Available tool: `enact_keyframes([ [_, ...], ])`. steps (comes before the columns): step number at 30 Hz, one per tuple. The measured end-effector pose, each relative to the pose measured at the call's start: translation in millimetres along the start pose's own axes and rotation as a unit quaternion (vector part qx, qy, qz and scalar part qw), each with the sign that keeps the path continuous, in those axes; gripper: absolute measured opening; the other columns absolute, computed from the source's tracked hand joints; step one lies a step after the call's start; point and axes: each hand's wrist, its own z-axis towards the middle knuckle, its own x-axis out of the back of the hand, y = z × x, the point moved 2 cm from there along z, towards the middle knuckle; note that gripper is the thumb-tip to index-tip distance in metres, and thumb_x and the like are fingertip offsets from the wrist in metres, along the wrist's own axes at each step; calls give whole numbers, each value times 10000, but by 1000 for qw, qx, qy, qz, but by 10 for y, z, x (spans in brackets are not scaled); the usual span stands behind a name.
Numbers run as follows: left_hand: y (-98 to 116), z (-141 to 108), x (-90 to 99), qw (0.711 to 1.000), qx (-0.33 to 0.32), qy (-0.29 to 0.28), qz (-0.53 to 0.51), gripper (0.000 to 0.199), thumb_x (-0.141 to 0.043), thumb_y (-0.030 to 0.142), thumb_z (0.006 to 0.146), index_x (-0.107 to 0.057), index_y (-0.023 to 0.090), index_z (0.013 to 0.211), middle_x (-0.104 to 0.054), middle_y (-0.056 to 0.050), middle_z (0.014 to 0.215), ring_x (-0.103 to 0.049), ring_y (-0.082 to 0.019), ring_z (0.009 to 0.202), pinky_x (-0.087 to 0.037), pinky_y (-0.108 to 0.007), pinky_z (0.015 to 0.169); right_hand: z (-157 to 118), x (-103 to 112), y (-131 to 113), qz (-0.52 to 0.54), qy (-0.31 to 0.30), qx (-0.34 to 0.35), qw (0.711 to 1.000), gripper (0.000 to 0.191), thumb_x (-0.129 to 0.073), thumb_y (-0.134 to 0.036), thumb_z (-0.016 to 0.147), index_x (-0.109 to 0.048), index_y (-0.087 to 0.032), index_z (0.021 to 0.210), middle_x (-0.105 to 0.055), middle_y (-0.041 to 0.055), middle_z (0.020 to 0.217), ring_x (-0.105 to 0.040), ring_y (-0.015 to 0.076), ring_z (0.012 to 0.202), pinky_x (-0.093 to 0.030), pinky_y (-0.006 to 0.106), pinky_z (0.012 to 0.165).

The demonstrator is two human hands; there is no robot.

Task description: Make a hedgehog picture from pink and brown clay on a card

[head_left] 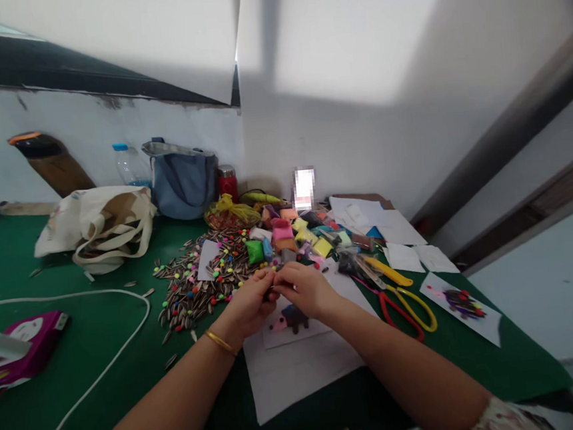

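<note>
My left hand (251,304), with a gold bangle at its wrist, has its fingers pinched together over white paper. My right hand (306,290) meets it, thumb and fingertips closed at the same spot. A small dark piece shows between the fingers, too small to name. Just below the hands, a clay animal (293,318) with a pink snout and a dark blue-grey body lies on a white card. The card rests on larger white sheets (306,380).
Sunflower seeds (188,297) mixed with coloured balls spread left of the hands. Clay packets (283,232) pile up behind. Scissors (399,305) and a decorated card (462,303) lie right. A white cable (99,372), cloth bag (102,228) and purple box (27,345) are left.
</note>
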Motion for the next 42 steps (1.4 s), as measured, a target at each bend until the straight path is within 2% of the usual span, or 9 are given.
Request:
enact_keyframes([
  [6, 89, 24, 98, 999, -16, 32, 10, 250, -714, 324, 775, -531, 164, 835, -490, 30, 707, -464, -33, 494, -215, -73, 333, -81, 64, 213, 151, 26, -136, 979, 52, -527, -241, 865, -557, -199, 866, -599, -18, 752, -571, 130, 660, -429, 237, 594],
  [10, 76, 52, 117, 997, -18, 47, 57, 269, -713, 353, 764, -515, 173, 795, -491, 34, 689, -455, -38, 474, -194, -86, 324, -245, 136, 350, 110, 9, -139, 984, 35, -548, -219, 823, -537, -201, 795, -571, -28, 738, -544, 125, 660, -408, 226, 587],
  [15, 17, 76, 109, 987, -21, 68, 145, 263, -698, 381, 769, -537, 173, 782, -464, 49, 602, -431, -43, 442, -189, -104, 320, -430, 117, 456, 136, -9, -182, 974, 119, -487, -182, 834, -593, -189, 887, -627, -5, 760, -584, 134, 680, -459, 246, 642],
  [20, 22, 100, 158, 985, -6, 62, 161, 245, -682, 376, 781, -544, 174, 794, -489, 44, 605, -438, -44, 446, -212, -109, 333, -455, 164, 389, 71, -34, -124, 989, 230, -511, -223, 867, -696, -205, 1001, -683, 51, 936, -631, 170, 863, -487, 288, 780],
  [23, 32, 105, 168, 984, -6, 64, 168, 239, -674, 377, 787, -543, 177, 798, -488, 45, 602, -438, -47, 448, -227, -110, 337, -488, 123, 341, 87, -73, -141, 983, 258, -540, -195, 845, -669, -200, 1068, -694, 41, 920, -645, 148, 766, -503, 258, 708],
  [26, 35, 103, 160, 982, -1, 73, 174, 233, -671, 369, 789, -538, 179, 804, -482, 46, 605, -443, -49, 453, -234, -107, 338, -522, 84, 296, 82, -98, -163, 978, 268, -539, -102, 779, -652, -204, 1000, -691, 1, 833, -625, 123, 679, -474, 213, 616],
  [30, 33, 109, 159, 982, 8, 81, 170, 248, -683, 375, 781, -532, 180, 803, -482, 48, 621, -448, -45, 459, -246, -103, 341, -514, 112, 236, 37, -115, -141, 983, 227, -552, -57, 741, -675, -207, 857, -700, 0, 846, -630, 137, 764, -467, 218, 689],
  [37, 27, 127, 178, 983, 7, 73, 166, 262, -697, 383, 773, -538, 177, 805, -486, 46, 622, -437, -44, 456, -245, -110, 342, -483, 90, 159, -23, -131, -58, 989, 182, -600, -125, 815, -728, -211, 911, -702, 25, 883, -630, 141, 808, -464, 235, 781],
  [42, 26, 118, 171, 984, 8, 74, 162, 247, -688, 375, 786, -545, 175, 809, -490, 44, 628, -451, -44, 465, -255, -109, 350, -503, 29, 188, -52, -122, -45, 990, 196, -603, -157, 843, -734, -219, 975, -690, 36, 928, -629, 143, 838, -469, 243, 814],
])
